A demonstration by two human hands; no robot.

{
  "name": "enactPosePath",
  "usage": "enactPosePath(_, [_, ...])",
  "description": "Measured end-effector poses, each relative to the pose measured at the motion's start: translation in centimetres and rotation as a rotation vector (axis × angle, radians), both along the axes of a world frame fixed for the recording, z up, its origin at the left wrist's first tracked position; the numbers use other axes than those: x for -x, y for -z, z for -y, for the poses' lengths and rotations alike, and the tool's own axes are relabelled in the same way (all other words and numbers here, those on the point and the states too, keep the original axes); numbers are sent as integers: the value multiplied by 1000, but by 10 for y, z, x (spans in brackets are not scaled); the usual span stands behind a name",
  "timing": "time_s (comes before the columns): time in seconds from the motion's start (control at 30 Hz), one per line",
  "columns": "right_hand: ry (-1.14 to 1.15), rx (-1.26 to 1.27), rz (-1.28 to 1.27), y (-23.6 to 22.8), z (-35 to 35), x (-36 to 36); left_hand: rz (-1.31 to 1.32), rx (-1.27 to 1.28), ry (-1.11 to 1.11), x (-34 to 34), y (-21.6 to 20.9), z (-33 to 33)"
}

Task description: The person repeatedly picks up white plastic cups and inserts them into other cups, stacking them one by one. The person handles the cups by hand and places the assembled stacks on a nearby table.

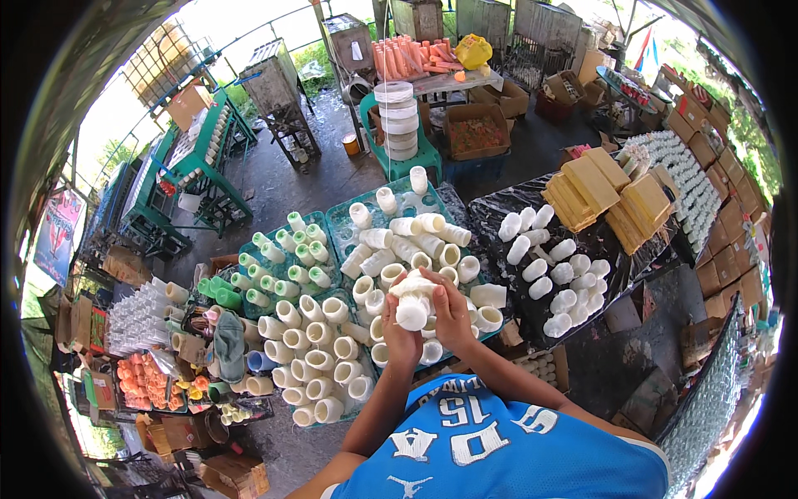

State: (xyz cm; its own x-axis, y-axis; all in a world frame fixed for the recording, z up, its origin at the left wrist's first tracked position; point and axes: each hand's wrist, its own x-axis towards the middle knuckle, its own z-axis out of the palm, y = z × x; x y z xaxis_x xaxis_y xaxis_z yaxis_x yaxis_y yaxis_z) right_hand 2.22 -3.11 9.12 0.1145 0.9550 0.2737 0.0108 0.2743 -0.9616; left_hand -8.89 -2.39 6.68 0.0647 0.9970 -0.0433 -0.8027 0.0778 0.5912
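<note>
Between my two hands is a white, waxy-looking candle (411, 314), its round end tilted toward me and a wider, uneven part above it. My left hand (400, 333) closes round its left side. The fingers of my right hand (451, 314) press on its right side and top. Below and around them, hollow white wax cylinders (405, 248) lie and stand on a teal tray (339, 218). More open-topped cream cylinders (318, 333) are crowded together to the left of my hands.
Green-tinted cylinders (299, 253) fill a tray at left. Rounded white candles (564, 300) stand on a black-covered table (515, 320) at right, near yellow wax slabs (588, 190). A green chair (426, 158) bears stacked white rolls. Orange candles (397, 58) lie on a table behind.
</note>
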Motion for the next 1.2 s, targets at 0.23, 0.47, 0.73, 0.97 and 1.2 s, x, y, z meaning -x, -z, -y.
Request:
enactPosePath(0.23, [209, -246, 179, -23, 11, 13, 150, -12, 16, 16, -15, 7])
enactPosePath(0.47, [167, -102, 183, -29, 11, 6, 415, 56, 208, 20, 8, 7])
enactPosePath(0.73, [29, -16, 127, 18, 13, 4, 402, 4, 219, 18, 30, 1])
enactPosePath(0.97, [-54, 303, -581, -8, 3, -2, -51, -102, 221, 13, -7, 8])
enactPosePath(1.2, [78, 158, -207, -1, 6, -1, -381, 59, 90, 2, -9, 10])
